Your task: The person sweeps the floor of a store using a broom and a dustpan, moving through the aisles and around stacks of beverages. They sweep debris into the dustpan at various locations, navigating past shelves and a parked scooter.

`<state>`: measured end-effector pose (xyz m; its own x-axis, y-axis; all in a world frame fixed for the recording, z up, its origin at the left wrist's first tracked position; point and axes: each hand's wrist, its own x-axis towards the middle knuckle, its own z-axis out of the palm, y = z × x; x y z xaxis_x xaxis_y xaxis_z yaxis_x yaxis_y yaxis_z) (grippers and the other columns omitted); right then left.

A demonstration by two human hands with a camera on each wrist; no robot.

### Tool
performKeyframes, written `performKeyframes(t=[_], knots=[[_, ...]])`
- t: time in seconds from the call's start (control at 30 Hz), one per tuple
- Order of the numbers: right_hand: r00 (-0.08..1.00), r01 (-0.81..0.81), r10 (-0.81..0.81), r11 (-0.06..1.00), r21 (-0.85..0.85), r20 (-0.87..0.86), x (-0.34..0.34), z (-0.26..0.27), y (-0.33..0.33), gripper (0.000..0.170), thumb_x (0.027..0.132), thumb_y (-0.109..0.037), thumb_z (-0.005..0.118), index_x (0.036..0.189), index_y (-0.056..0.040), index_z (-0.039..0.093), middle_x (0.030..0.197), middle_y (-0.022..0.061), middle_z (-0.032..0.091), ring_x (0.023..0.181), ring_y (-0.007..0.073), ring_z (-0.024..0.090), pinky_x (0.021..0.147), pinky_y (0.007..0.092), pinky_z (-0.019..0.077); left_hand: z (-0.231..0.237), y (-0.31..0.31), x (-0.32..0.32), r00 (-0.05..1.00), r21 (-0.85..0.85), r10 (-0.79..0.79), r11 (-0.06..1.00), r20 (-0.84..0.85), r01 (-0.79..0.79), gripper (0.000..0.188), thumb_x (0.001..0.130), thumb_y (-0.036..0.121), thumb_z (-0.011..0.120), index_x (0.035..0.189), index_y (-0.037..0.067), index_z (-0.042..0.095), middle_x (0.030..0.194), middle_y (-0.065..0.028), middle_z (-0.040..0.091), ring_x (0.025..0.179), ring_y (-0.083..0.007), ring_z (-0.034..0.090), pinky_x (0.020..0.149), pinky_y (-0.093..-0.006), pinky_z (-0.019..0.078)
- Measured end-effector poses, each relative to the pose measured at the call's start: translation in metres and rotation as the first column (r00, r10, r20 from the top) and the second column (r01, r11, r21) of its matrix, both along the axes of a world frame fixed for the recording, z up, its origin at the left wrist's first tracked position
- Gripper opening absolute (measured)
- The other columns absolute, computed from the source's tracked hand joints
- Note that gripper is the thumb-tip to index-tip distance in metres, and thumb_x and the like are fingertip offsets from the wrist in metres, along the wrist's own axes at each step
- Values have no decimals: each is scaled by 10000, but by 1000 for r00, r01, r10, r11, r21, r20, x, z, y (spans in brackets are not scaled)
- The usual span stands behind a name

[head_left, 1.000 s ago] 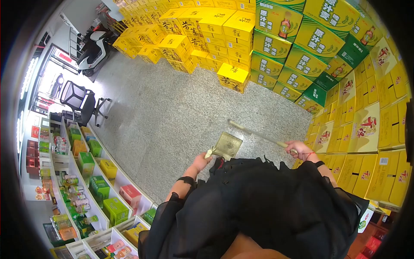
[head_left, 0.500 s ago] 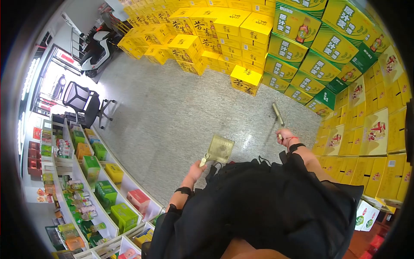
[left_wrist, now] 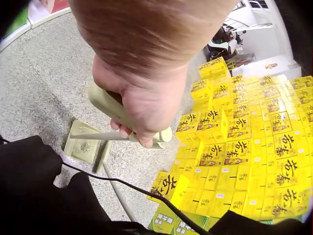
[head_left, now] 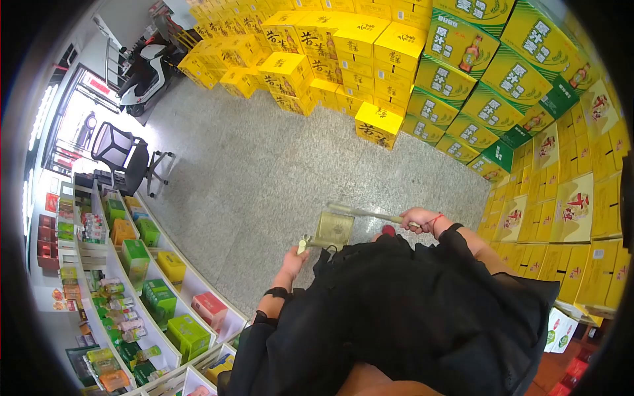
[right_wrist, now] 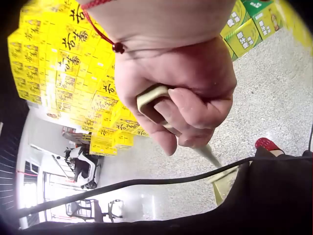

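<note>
My left hand (head_left: 290, 264) grips the pale yellow-green handle of a long-handled dustpan (head_left: 333, 229), its pan low over the speckled floor. In my right hand (head_left: 421, 220) is the handle of a broom (head_left: 380, 213), which slants left so that its head overlaps the pan's far edge in the head view. The left wrist view has the broom head (left_wrist: 103, 155) along one side of the pan (left_wrist: 82, 154). From the right wrist, curled fingers (right_wrist: 188, 110) wrap the hollow handle end, with the shaft (right_wrist: 209, 155) running down beneath them.
Stacked yellow cartons (head_left: 330, 39) and green beer cartons (head_left: 456, 79) line the back and right. Shelves of goods (head_left: 142, 284) run along the left, near an office chair (head_left: 129, 158) and a scooter (head_left: 145, 79). A red shoe (right_wrist: 268, 145) stands on the floor.
The broom was right of the dustpan, then pointed away to the far right; now it has swung left to the pan. The dustpan has shifted slightly left. Both hands keep their grip.
</note>
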<state>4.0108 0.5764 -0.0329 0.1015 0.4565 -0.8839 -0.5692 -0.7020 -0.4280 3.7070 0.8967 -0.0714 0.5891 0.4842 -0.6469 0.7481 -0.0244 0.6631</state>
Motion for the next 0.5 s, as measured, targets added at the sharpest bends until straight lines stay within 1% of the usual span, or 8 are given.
performKeyframes(t=[0.1,0.17,0.23,0.3,0.33,0.37,0.43,0.5], knots=[[998,-18,21,998,55,-62,11,17,14,533,658,-12,555,1185,-26,476,595,9,469,408,66,367,348,208,251,-9,7,10,998,-34,47,998,49,-46,215,819,200,588,924,16,552,691,-10,526,629,-110,463,581,-264,380],[997,-69,71,995,69,-26,19,19,26,553,651,-13,552,1196,-16,464,583,2,468,407,63,371,354,205,247,-9,11,15,996,-17,81,997,27,-81,237,807,209,596,922,7,552,690,-20,539,623,-117,475,577,-273,389],[998,-53,48,994,95,46,35,26,40,569,643,-24,566,1203,-17,464,581,-7,468,406,64,372,357,207,255,-12,15,23,993,-1,120,993,7,-120,260,795,218,604,920,-3,553,689,-30,553,617,-123,487,574,-281,397],[992,-84,74,992,90,103,63,23,59,568,642,-31,574,1201,-26,472,589,-4,471,412,69,378,356,214,264,-14,20,29,992,13,108,994,62,-109,240,794,215,602,887,1,546,670,-24,538,596,-117,471,546,-273,384],[983,-99,85,992,83,161,81,21,71,566,641,-39,582,1198,-35,480,598,-1,474,417,74,385,355,222,272,-13,22,35,991,17,119,993,62,-121,240,794,215,602,887,1,546,670,-24,538,596,-117,471,546,-273,384],[983,-110,96,990,86,160,99,18,84,566,641,-39,582,1198,-35,480,598,-1,474,417,74,385,355,222,272,-11,24,41,988,22,145,989,47,-146,241,794,220,603,885,3,546,665,-23,534,596,-117,470,544,-272,382],[931,-176,135,980,91,340,137,4,112,254,632,-81,601,885,-70,583,591,28,469,430,109,394,379,272,319,-1,26,59,983,29,180,983,26,-181,243,794,225,604,882,6,546,661,-22,531,595,-118,469,542,-271,380],[924,-192,144,976,102,355,181,-25,143,209,636,-87,605,841,-72,569,602,36,475,445,125,414,391,286,346,9,28,81,960,-19,279,960,-12,-280,234,800,226,600,870,9,549,656,-22,527,592,-126,466,549,-276,382]])
